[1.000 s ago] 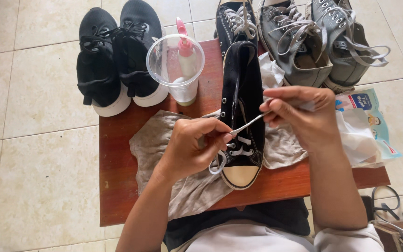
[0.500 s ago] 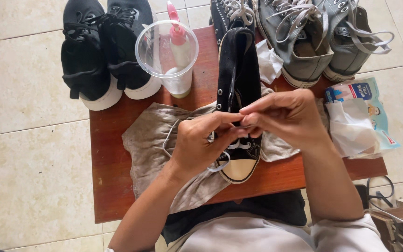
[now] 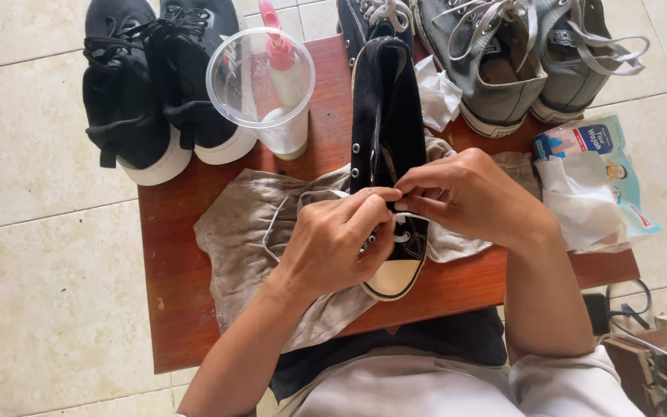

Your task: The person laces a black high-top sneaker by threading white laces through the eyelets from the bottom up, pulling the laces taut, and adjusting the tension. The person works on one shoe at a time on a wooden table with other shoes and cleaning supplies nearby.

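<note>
Fingers of both hands pinch together over the black high-top sneaker, and I read them as nipped shut on the white lace at the lower eyelets. Left hand and right hand meet right on the shoe, equally close. Sneaker lies on the grey cloth on the bench, long axis running away from me, toe cap nearest. Lace loops out left of the sneaker.
</note>
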